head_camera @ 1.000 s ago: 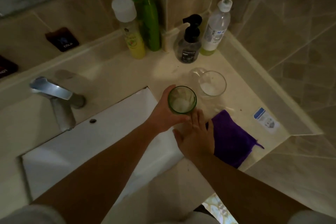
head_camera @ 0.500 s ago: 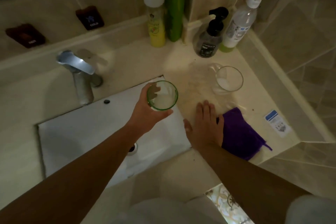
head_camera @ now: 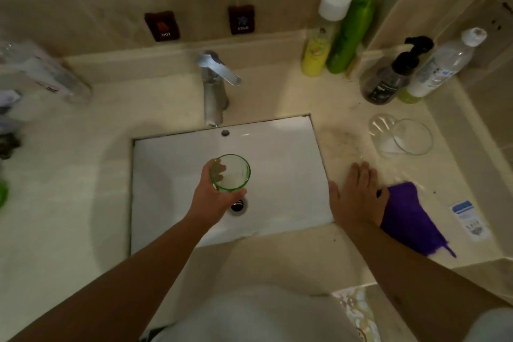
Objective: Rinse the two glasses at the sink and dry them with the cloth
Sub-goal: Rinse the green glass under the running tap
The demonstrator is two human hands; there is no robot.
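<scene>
At mid-frame, over the white sink basin (head_camera: 291, 175), our left hand (head_camera: 206, 203) grips the green glass (head_camera: 230, 173) upright above the drain (head_camera: 238, 206). Right of it, our right hand (head_camera: 359, 197) lies flat, fingers straight, on the counter (head_camera: 83, 189), touching the purple cloth (head_camera: 410, 219); the clear glass (head_camera: 402, 137) stands further up, apart.

The glass (head_camera: 229, 173) in my left hand (head_camera: 211, 200) is green-tinted; the other glass (head_camera: 408, 137) is clear. My cloth (head_camera: 408, 219) is deep purple. The sink (head_camera: 277, 175) is white, the counter (head_camera: 69, 203) pale cream. Behind it – a yellow bottle (head_camera: 316, 55) with a white cap, a green bottle (head_camera: 351, 33), a black pump bottle (head_camera: 388, 80). The faucet (head_camera: 213, 89) is silver.
</scene>
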